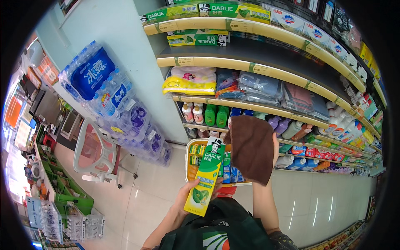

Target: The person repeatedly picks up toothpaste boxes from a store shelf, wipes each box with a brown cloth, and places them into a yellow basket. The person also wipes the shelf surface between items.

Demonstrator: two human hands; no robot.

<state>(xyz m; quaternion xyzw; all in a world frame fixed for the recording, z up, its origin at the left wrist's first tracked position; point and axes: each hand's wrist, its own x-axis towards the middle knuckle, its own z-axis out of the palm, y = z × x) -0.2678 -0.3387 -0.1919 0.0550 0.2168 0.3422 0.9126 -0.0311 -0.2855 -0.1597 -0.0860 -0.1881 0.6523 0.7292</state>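
Note:
My left hand (187, 194) grips a green and yellow Darlie toothpaste box (204, 178) near its lower half, thumb on the front face. A brown cloth (252, 150) hangs over my right hand (275, 149), which holds it up beside the box; most of that hand's fingers are hidden behind the cloth. Below both hands stands a yellow plastic basket (187, 156) on the floor. Small yellow-green boxes (196, 150) and blue toothpaste boxes (232, 175) lie in it, partly covered by the held box and the cloth.
Ahead rises a store shelf (250, 51) with a dark board and price-tag strips. Two stacked Darlie boxes (197, 39) sit at that board's left end. Folded packaged textiles (261, 86) and bottles (215, 115) fill lower levels. Left are wrapped water bottles (118, 93) and a mesh chair (95, 147).

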